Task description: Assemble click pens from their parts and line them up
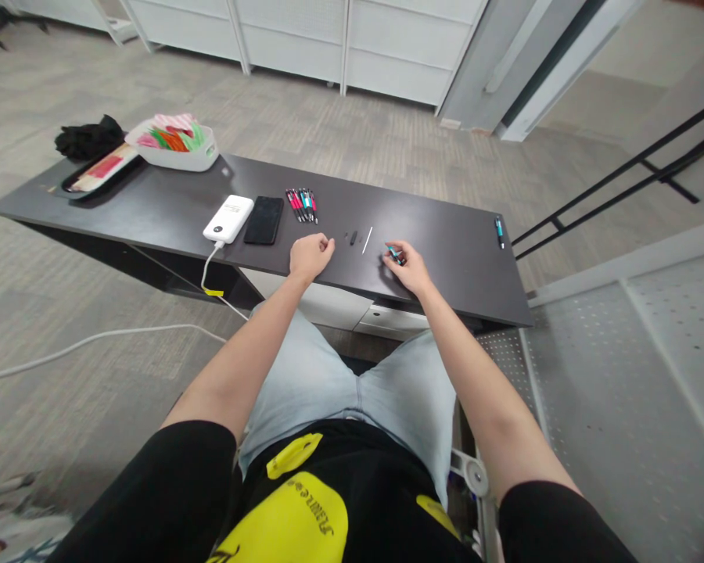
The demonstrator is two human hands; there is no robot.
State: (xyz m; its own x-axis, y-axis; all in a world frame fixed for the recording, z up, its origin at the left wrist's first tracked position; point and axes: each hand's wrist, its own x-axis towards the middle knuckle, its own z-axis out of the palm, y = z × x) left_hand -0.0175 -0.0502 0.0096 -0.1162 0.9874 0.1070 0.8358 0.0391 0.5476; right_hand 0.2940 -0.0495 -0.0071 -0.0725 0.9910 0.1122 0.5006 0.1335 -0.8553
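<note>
My right hand is closed on a teal-and-black pen piece, held just above the dark tabletop. My left hand rests near the front edge with its fingers curled in; whatever it may hold is hidden. Between the hands lie a thin white stick, which looks like a pen refill, and a short black tube with tiny dark bits beside it. Just beyond my left hand is a bunch of red and teal pens. One teal pen lies alone near the table's right end.
Left of the pens are a black phone and a white power bank with a white cable hanging off the front edge. Farther left stand a white basket of colourful packets, a black tray and a black bundle.
</note>
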